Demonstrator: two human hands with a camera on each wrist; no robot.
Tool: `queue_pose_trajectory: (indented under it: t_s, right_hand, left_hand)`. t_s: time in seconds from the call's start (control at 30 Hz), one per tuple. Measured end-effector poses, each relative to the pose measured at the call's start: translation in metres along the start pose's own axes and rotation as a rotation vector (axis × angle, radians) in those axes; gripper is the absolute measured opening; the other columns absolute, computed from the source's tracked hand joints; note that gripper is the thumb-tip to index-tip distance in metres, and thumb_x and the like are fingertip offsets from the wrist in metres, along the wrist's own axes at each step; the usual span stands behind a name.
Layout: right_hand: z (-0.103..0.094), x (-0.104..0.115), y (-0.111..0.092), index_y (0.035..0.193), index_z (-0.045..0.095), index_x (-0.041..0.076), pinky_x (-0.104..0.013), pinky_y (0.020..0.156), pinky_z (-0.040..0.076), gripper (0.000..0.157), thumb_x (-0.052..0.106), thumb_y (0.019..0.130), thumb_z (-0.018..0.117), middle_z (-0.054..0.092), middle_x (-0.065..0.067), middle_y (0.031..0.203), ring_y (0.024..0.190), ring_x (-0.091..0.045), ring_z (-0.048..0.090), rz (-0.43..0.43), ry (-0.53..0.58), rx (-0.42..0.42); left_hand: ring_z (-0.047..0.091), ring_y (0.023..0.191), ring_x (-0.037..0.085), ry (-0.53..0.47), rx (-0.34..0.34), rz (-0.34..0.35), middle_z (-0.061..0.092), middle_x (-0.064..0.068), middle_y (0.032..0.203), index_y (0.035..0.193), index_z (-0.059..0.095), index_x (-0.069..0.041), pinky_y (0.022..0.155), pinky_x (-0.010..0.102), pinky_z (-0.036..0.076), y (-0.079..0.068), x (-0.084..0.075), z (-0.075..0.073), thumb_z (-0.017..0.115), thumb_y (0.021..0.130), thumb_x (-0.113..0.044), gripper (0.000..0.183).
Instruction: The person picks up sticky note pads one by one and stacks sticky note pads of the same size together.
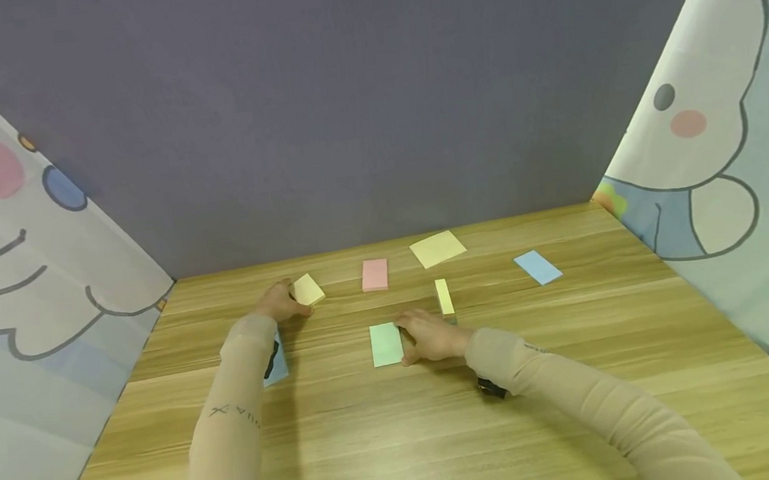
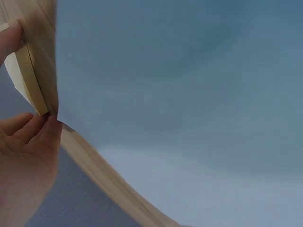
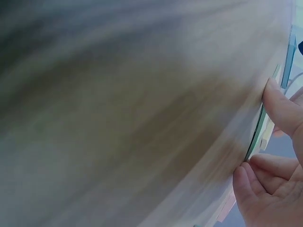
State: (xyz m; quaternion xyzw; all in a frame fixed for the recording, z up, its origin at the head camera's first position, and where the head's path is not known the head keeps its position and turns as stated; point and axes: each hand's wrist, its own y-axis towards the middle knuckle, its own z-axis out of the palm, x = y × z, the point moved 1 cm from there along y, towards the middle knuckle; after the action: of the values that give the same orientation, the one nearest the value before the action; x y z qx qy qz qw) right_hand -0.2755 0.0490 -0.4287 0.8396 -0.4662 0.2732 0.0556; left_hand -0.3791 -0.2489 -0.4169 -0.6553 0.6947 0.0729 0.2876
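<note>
My left hand is at the left rear of the wooden table, thumb and fingers at opposite edges of a pale yellow sticky note pad. In the left wrist view the thick side of that pad shows between thumb and fingertips. Near the middle, my right hand holds a light green sticky note pad by its right side. The right wrist view shows its thin green edge running from thumb to fingers. Both pads lie on or very close to the tabletop.
Behind the hands lie a pink pad and a larger yellow pad. A narrow yellow block stands just beyond the right hand. One blue pad is at right; another blue piece is partly hidden by the left forearm. A grey panel borders the rear.
</note>
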Motion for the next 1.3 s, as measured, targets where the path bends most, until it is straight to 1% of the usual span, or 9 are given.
queue_pose_trajectory:
  t_s: [0.07, 0.23, 0.47, 0.6, 0.87, 1.0, 1.1, 1.3]
  right_hand:
    - [-0.0002, 0.0005, 0.0001, 0.135, 0.038, -0.002, -0.054, 0.108, 0.024, 0.077, 0.03, 0.075, 0.073, 0.032, -0.018, 0.145, 0.135, -0.038, 0.024, -0.002, -0.006, 0.0]
    - [-0.0005, 0.0014, 0.0002, 0.136, 0.038, -0.003, -0.052, 0.109, 0.023, 0.077, 0.029, 0.075, 0.073, 0.031, -0.018, 0.145, 0.135, -0.037, 0.024, -0.007, -0.02, -0.004]
    - [0.0006, 0.0009, 0.0003, 0.136, 0.038, -0.003, -0.052, 0.109, 0.023, 0.077, 0.029, 0.075, 0.073, 0.032, -0.017, 0.145, 0.135, -0.037, 0.025, -0.009, -0.029, -0.001]
    - [0.0005, 0.0012, -0.0002, 0.136, 0.037, -0.002, -0.053, 0.109, 0.023, 0.077, 0.029, 0.075, 0.072, 0.031, -0.018, 0.145, 0.135, -0.038, 0.024, -0.002, -0.018, 0.002]
    - [0.0003, 0.0018, 0.0, 0.137, 0.037, -0.002, -0.053, 0.109, 0.022, 0.078, 0.03, 0.075, 0.072, 0.03, -0.017, 0.146, 0.136, -0.038, 0.023, 0.006, -0.011, 0.004]
    - [0.0003, 0.0013, 0.0004, 0.136, 0.037, -0.002, -0.053, 0.109, 0.023, 0.078, 0.029, 0.075, 0.072, 0.031, -0.017, 0.145, 0.136, -0.038, 0.023, 0.005, -0.009, 0.004]
    - [0.0, 0.001, 0.0006, 0.136, 0.037, -0.002, -0.053, 0.109, 0.023, 0.077, 0.029, 0.075, 0.073, 0.032, -0.017, 0.145, 0.135, -0.038, 0.023, 0.003, -0.01, 0.003]
    - [-0.0001, 0.0007, 0.0008, 0.136, 0.038, -0.002, -0.054, 0.108, 0.024, 0.078, 0.03, 0.074, 0.073, 0.032, -0.017, 0.145, 0.135, -0.038, 0.024, -0.001, -0.01, -0.004]
  left_hand:
    - [0.047, 0.112, 0.04, 0.005, -0.007, 0.002, 0.046, 0.028, 0.127, 0.14, 0.019, 0.01, 0.097, 0.052, 0.039, 0.001, 0.0014, 0.0, 0.071, 0.077, -0.026, 0.089]
    - [0.045, 0.115, 0.041, 0.004, -0.032, 0.017, 0.045, 0.028, 0.129, 0.14, 0.022, 0.009, 0.098, 0.053, 0.037, 0.0027, 0.0052, 0.0004, 0.072, 0.076, -0.028, 0.089]
    - [0.047, 0.111, 0.039, -0.005, -0.04, 0.019, 0.047, 0.027, 0.127, 0.139, 0.024, 0.007, 0.095, 0.052, 0.04, -0.0006, 0.0076, 0.0013, 0.072, 0.077, -0.029, 0.086]
    - [0.048, 0.11, 0.04, 0.016, -0.056, 0.023, 0.047, 0.027, 0.127, 0.14, 0.024, 0.007, 0.094, 0.052, 0.041, -0.0017, 0.0078, 0.0013, 0.072, 0.077, -0.031, 0.087]
    - [0.051, 0.101, 0.035, 0.014, -0.088, 0.028, 0.052, 0.026, 0.12, 0.138, 0.028, 0.008, 0.087, 0.047, 0.045, -0.0053, 0.005, 0.0001, 0.073, 0.076, -0.03, 0.085]
    - [0.051, 0.1, 0.034, 0.024, -0.097, 0.02, 0.052, 0.025, 0.12, 0.137, 0.03, 0.006, 0.086, 0.045, 0.046, -0.0036, 0.0063, 0.0017, 0.073, 0.075, -0.033, 0.085]
    - [0.051, 0.102, 0.035, 0.03, -0.101, 0.013, 0.05, 0.026, 0.123, 0.138, 0.03, 0.005, 0.087, 0.046, 0.045, -0.0022, 0.0073, 0.0028, 0.073, 0.074, -0.035, 0.086]
    - [0.05, 0.106, 0.037, 0.035, -0.111, 0.02, 0.047, 0.027, 0.128, 0.138, 0.03, 0.005, 0.091, 0.048, 0.043, -0.0005, 0.0074, 0.0025, 0.073, 0.074, -0.035, 0.087]
